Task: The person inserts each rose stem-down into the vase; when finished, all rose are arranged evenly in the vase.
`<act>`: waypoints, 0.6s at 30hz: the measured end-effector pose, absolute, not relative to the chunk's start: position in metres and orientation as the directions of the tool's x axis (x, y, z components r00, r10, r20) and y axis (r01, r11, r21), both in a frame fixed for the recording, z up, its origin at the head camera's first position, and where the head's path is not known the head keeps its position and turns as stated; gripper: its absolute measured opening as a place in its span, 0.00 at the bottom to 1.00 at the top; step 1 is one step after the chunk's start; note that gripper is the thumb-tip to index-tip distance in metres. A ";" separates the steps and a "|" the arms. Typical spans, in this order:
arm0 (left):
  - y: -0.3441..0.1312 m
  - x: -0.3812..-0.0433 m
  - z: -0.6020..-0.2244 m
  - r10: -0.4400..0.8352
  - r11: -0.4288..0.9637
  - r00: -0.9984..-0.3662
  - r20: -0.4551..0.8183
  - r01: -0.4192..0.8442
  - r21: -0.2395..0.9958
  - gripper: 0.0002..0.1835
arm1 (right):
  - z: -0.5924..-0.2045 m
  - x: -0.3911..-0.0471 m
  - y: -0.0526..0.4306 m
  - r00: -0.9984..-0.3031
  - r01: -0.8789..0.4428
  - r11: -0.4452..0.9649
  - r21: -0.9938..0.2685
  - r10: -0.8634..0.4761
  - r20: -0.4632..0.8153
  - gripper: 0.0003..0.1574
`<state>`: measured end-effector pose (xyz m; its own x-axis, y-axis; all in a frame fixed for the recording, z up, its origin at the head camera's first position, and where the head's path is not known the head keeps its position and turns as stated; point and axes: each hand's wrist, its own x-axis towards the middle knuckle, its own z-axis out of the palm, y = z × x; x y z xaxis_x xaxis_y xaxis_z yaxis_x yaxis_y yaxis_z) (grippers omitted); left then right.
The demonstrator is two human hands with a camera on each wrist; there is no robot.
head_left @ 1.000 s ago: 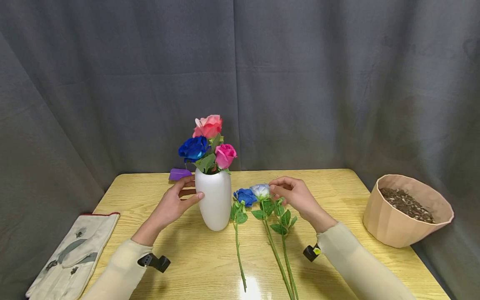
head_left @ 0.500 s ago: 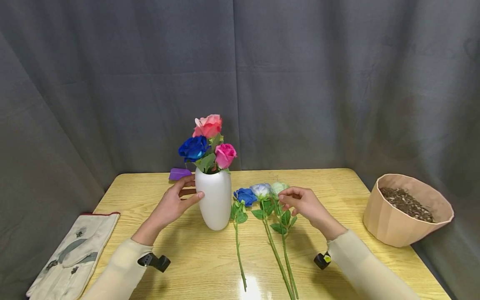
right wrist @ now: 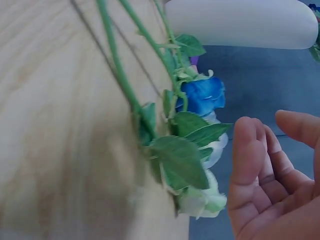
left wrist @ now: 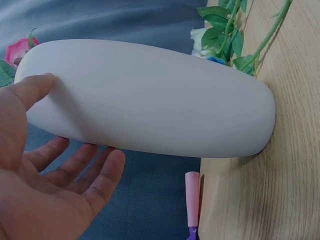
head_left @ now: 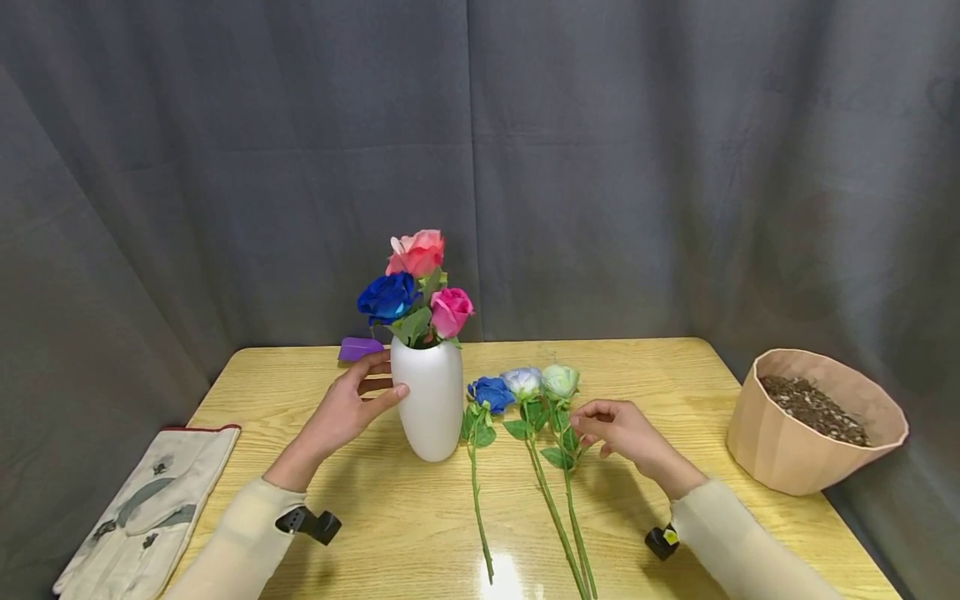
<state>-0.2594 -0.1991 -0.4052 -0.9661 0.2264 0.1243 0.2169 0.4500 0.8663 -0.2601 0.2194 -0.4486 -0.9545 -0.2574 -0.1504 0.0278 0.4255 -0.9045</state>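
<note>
A white vase [head_left: 427, 408] stands upright on the table, holding coral, dark blue and pink artificial roses [head_left: 414, 292]. My left hand [head_left: 347, 412] grips its left side near the top; in the left wrist view the thumb lies on one face and the fingertips meet the edge. Right of the vase lie a blue rose [head_left: 491, 394], a pale lilac rose [head_left: 522, 382] and a pale green rose [head_left: 560, 382], stems toward me. My right hand [head_left: 618, 432] hovers beside the green rose's leaves, loosely bent, with a gap between thumb and fingers and nothing held.
A peach planter [head_left: 780, 442] with soil stands at the right edge. Folded gloves [head_left: 146, 508] lie at the left edge. Behind the left hand is a purple scoop [head_left: 358, 348], its pink handle [left wrist: 192, 200] seen in the left wrist view. Grey curtains [head_left: 585, 167] enclose the table.
My right hand has moved away from the flower heads, toward me and to the right, uncovering the pale green rose. The left hand and vase have not visibly moved.
</note>
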 end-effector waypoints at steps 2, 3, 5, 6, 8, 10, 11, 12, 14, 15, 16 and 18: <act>-0.199 -0.259 -0.405 0.228 0.450 -0.966 0.123 0.217 0.866 0.37 | -0.452 -0.258 0.221 -0.949 0.035 0.431 -0.902 -0.269 -0.165 0.26; -0.199 -0.259 -0.405 0.229 0.450 -0.966 0.124 0.217 0.866 0.37 | -0.453 -0.257 0.222 -0.947 0.038 0.433 -0.900 -0.273 -0.171 0.25; -0.200 -0.259 -0.406 0.229 0.450 -0.965 0.125 0.219 0.866 0.37 | -0.456 -0.255 0.223 -0.943 0.044 0.438 -0.898 -0.278 -0.182 0.25; -0.200 -0.259 -0.406 0.229 0.449 -0.965 0.125 0.218 0.866 0.37 | -0.457 -0.255 0.223 -0.942 0.048 0.439 -0.897 -0.279 -0.187 0.25; -0.200 -0.259 -0.406 0.228 0.449 -0.965 0.126 0.219 0.866 0.37 | -0.459 -0.253 0.223 -0.940 0.053 0.449 -0.892 -0.280 -0.197 0.24; -0.199 -0.259 -0.405 0.227 0.449 -0.966 0.124 0.217 0.867 0.37 | -0.462 -0.253 0.224 -0.935 0.062 0.454 -0.889 -0.284 -0.210 0.23; -0.199 -0.259 -0.405 0.226 0.448 -0.966 0.123 0.215 0.868 0.37 | -0.463 -0.252 0.224 -0.933 0.063 0.458 -0.887 -0.289 -0.215 0.23; -0.199 -0.259 -0.405 0.226 0.448 -0.967 0.122 0.214 0.868 0.38 | -0.464 -0.252 0.224 -0.929 0.061 0.462 -0.885 -0.297 -0.219 0.22; -0.199 -0.259 -0.405 0.226 0.449 -0.967 0.119 0.212 0.868 0.38 | -0.466 -0.251 0.225 -0.920 0.058 0.464 -0.884 -0.320 -0.228 0.21; -0.199 -0.259 -0.405 0.226 0.449 -0.967 0.118 0.211 0.868 0.38 | -0.467 -0.251 0.225 -0.915 0.059 0.463 -0.885 -0.330 -0.233 0.20; -0.199 -0.259 -0.405 0.226 0.449 -0.967 0.117 0.210 0.868 0.38 | -0.468 -0.250 0.226 -0.910 0.053 0.465 -0.883 -0.341 -0.235 0.20; -0.199 -0.259 -0.405 0.227 0.449 -0.967 0.115 0.208 0.869 0.38 | -0.469 -0.250 0.226 -0.902 0.052 0.467 -0.883 -0.357 -0.241 0.19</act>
<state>-0.2590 -0.1995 -0.4049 -0.9672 0.2268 0.1146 0.2083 0.4494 0.8687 -0.2497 0.2260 -0.4693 -0.9025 -0.3568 -0.2413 0.0516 0.4667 -0.8829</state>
